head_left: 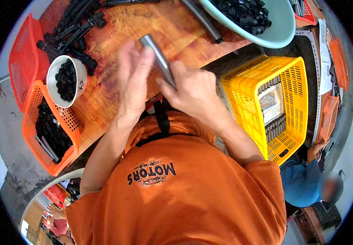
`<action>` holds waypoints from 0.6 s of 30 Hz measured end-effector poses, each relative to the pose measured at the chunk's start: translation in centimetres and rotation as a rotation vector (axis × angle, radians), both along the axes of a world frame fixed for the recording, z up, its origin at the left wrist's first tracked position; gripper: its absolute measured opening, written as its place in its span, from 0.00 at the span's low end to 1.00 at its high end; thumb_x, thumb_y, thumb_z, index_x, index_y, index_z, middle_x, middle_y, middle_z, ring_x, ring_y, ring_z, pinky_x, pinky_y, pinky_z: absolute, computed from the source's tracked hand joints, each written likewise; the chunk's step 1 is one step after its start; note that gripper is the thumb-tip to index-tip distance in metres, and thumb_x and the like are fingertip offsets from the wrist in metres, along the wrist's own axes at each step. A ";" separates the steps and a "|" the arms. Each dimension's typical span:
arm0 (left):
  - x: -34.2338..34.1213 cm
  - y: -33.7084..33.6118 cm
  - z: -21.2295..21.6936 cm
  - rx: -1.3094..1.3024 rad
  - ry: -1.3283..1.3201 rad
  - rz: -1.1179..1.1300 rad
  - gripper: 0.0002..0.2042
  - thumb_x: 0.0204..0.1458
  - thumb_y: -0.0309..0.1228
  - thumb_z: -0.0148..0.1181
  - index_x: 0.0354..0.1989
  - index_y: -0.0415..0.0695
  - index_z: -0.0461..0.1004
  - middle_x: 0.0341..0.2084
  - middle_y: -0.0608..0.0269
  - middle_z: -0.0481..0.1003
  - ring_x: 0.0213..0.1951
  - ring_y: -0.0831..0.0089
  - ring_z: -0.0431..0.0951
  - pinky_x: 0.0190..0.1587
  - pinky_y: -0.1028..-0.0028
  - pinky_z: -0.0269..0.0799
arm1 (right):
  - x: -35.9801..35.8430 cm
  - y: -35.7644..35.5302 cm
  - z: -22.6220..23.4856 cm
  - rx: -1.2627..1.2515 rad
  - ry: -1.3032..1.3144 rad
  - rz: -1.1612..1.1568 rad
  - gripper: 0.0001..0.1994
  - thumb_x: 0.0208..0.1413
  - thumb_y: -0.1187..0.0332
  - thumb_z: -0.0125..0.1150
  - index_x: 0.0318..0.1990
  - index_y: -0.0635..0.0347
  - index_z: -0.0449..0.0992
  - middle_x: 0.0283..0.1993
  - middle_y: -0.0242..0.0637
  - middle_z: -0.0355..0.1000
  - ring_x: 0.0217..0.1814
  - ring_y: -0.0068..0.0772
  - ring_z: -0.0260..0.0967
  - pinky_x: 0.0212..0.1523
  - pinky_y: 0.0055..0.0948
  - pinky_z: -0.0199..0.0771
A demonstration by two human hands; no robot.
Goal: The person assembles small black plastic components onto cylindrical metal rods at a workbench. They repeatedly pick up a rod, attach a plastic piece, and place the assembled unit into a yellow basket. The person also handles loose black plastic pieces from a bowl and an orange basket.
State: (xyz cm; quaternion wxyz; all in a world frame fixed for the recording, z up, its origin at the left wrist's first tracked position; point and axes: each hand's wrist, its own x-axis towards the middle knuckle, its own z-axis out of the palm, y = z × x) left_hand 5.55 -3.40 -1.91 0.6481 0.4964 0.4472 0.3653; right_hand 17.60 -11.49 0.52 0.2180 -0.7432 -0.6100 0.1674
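Note:
My right hand [195,87] is closed round the lower part of a smooth grey tube [157,57], which slants up to the left over the wooden table. Beside the tube's upper end is my left hand [135,77], its fingers stretched upward and blurred by motion. The left thumb lies close to the tube; I cannot tell whether it touches. To the left of that hand stands a white paper cup [82,77] full of small black parts. Several long black tubes with fittings [76,34] are piled at the far left of the table.
An orange basket [31,132] of black pieces and a red basket [23,61] sit left of the wooden table [115,24]. A yellow crate [297,106] with rows of grey tubes stands right, below a pale basin [284,24] of black rings. A person in blue [301,185] is at far right.

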 end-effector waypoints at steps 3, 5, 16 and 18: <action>0.6 -0.4 -0.1 -0.328 -0.200 -0.015 0.12 0.57 0.34 0.58 0.44 0.43 0.67 0.29 0.64 0.74 0.34 0.75 0.74 0.40 0.76 0.70 | 0.0 -0.1 0.5 0.043 0.079 0.160 0.18 0.50 0.55 0.61 0.31 0.65 0.70 0.27 0.48 0.72 0.26 0.49 0.73 0.26 0.43 0.73; -0.1 0.2 0.4 -0.408 -0.237 0.023 0.11 0.55 0.33 0.60 0.41 0.44 0.66 0.28 0.63 0.73 0.30 0.72 0.77 0.30 0.74 0.74 | 2.5 -0.6 0.3 0.268 -0.024 0.040 0.20 0.48 0.54 0.64 0.34 0.65 0.71 0.30 0.48 0.71 0.31 0.50 0.72 0.30 0.43 0.73; -1.1 1.4 0.5 -0.500 -0.243 0.084 0.09 0.56 0.37 0.59 0.35 0.45 0.69 0.27 0.62 0.74 0.29 0.67 0.79 0.30 0.68 0.81 | 8.8 2.1 -6.0 0.408 -0.295 -0.326 0.19 0.50 0.59 0.65 0.44 0.64 0.74 0.41 0.48 0.70 0.39 0.51 0.70 0.39 0.43 0.72; -1.3 1.9 -0.3 -0.505 -0.282 0.077 0.13 0.55 0.36 0.61 0.42 0.41 0.69 0.34 0.56 0.75 0.38 0.63 0.79 0.40 0.63 0.80 | 7.3 1.0 -5.3 0.335 -0.180 -0.255 0.16 0.49 0.60 0.65 0.37 0.63 0.74 0.37 0.48 0.70 0.37 0.52 0.69 0.37 0.43 0.71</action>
